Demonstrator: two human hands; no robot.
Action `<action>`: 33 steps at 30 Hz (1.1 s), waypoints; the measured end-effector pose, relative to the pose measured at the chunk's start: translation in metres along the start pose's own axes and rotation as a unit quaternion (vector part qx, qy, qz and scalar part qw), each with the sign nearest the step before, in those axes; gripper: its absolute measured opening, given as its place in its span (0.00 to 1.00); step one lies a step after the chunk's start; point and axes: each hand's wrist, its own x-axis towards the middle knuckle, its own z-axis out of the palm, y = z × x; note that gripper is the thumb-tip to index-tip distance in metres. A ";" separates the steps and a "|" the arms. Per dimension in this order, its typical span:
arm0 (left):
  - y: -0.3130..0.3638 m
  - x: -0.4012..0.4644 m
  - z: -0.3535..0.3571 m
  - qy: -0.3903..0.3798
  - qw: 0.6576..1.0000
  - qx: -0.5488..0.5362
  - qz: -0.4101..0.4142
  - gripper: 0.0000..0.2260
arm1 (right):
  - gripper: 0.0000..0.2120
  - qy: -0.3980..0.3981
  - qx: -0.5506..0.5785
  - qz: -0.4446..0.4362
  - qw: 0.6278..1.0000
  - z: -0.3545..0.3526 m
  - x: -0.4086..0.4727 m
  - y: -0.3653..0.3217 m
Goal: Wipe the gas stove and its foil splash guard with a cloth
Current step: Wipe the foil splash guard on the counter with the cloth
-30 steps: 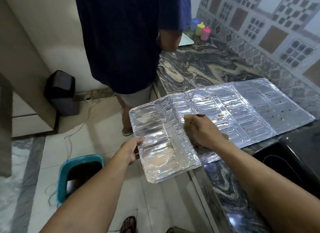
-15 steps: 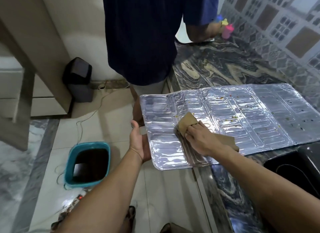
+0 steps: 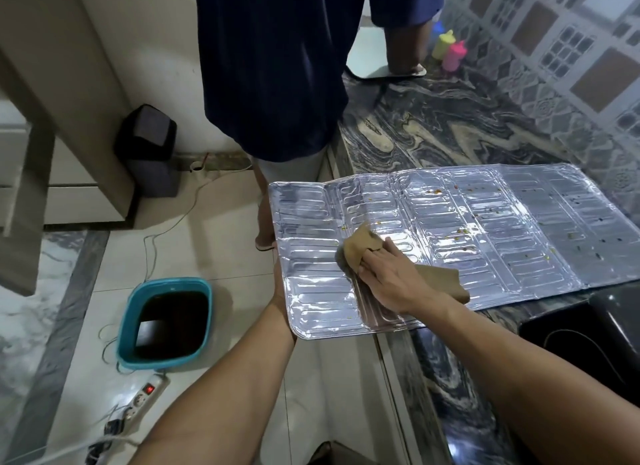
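The foil splash guard (image 3: 485, 229) lies flat on the marbled counter, its left panel hanging out past the counter edge. Small food specks dot its middle and right panels. My right hand (image 3: 391, 277) presses a brown cloth (image 3: 360, 244) onto the foil near the left fold, fingers bent over the bunched front; the cloth's tail sticks out behind my wrist. My left hand (image 3: 280, 291) reaches under the overhanging panel, and the foil hides its fingers. A corner of the black stove (image 3: 588, 333) shows at the lower right.
Another person in a dark blue shirt (image 3: 277, 66) stands close ahead at the counter (image 3: 450, 132). On the floor are a teal basin of dark water (image 3: 166, 322), a power strip (image 3: 142, 399) with cables, and a small black bin (image 3: 149, 146). Yellow and pink bottles (image 3: 450, 50) stand by the tiled wall.
My right hand has slid the cloth back along the left fold of the foil. My left hand has shifted from the panel's edge to underneath it. The view has tilted down and right.
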 end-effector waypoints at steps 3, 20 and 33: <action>0.004 -0.013 0.016 -0.004 0.999 0.032 -0.001 0.26 | 0.09 0.006 0.024 -0.027 0.999 -0.003 -0.002 -0.008; 0.056 0.018 0.010 0.064 0.988 0.117 0.082 0.20 | 0.07 0.110 -0.055 -0.092 0.988 0.015 -0.013 -0.016; 0.055 0.024 -0.010 0.076 0.989 0.082 0.093 0.08 | 0.06 0.016 -0.184 0.071 0.980 -0.009 0.022 0.006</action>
